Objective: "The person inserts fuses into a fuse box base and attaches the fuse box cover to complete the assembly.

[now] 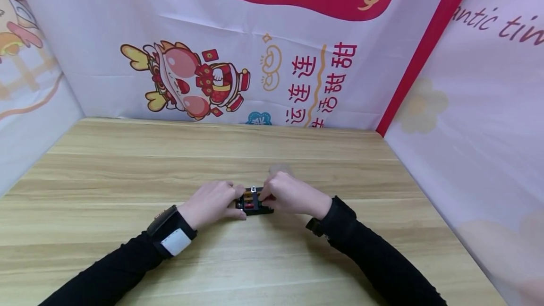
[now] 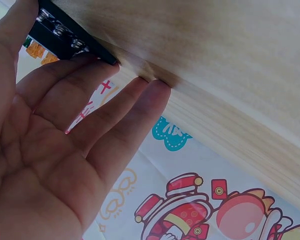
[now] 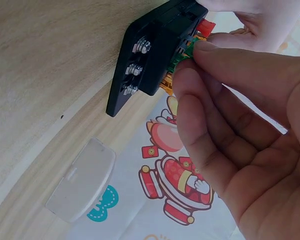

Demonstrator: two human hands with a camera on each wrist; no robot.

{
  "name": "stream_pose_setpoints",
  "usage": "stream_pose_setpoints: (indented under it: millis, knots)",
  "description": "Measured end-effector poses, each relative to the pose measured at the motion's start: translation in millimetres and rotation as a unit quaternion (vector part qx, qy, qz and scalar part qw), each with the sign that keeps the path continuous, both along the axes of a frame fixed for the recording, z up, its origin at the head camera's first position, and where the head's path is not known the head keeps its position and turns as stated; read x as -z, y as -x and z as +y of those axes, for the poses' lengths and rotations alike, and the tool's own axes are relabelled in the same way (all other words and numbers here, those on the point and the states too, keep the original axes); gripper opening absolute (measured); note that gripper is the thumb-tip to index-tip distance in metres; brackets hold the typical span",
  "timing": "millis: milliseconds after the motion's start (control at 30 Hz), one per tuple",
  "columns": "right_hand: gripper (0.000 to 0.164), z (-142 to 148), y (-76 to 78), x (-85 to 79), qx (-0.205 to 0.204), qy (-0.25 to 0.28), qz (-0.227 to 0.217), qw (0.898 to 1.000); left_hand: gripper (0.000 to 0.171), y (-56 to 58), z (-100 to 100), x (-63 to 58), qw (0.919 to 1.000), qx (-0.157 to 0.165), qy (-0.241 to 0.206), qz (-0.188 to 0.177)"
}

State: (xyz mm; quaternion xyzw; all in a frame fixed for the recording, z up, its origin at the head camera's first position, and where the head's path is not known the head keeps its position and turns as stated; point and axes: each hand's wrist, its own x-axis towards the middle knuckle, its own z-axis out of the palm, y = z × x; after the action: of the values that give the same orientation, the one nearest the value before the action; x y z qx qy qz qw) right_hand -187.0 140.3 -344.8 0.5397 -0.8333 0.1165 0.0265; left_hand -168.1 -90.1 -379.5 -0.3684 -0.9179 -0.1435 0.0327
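Observation:
A small black fuse box (image 1: pixel 254 212) sits on the table, with metal screw terminals along its side and coloured blade fuses on top. My left hand (image 1: pixel 215 200) grips its left end between thumb and fingers, the other fingertips resting on the wood. From the right, my right hand (image 1: pixel 291 195) pinches a green blade fuse (image 3: pixel 180 59) at the box's top with thumb and index finger. A red fuse (image 3: pixel 206 28) and an orange fuse (image 3: pixel 166 83) show beside the green one. Fingers partly hide the row of fuses.
Behind my right hand a clear plastic cover (image 3: pixel 85 180) lies on the wooden table (image 1: pixel 170 259). A printed white cloth (image 1: pixel 212 13) hangs along the table's back edge, and another cloth (image 1: pixel 480 122) stands to the right.

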Motion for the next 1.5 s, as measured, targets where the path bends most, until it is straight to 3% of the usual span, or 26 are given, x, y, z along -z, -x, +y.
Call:
stream_pose_setpoints:
  millis: [367,633,867,1500]
  knots:
    - [0.006,-1.8,-1.1,0.2,0.004,-0.002,-0.023,1.000,0.042,-0.8,-2.3,-0.1,1.0000,-0.004,0.003,0.003]
    - [0.006,-2.7,-3.5,-0.3,0.018,-0.006,-0.011,1.000,0.043,-1.0,-1.5,-1.2,0.9999,-0.009,0.009,0.003]
    - [0.011,-2.7,-4.7,3.6,0.007,0.007,0.008,1.000,0.043,-1.4,-0.8,0.0,0.9999,-0.012,0.009,-0.001]
    - [0.014,-4.8,-7.8,5.2,0.021,0.001,0.005,1.000,0.043,-2.1,-0.2,-1.2,0.9999,-0.006,0.007,0.003]
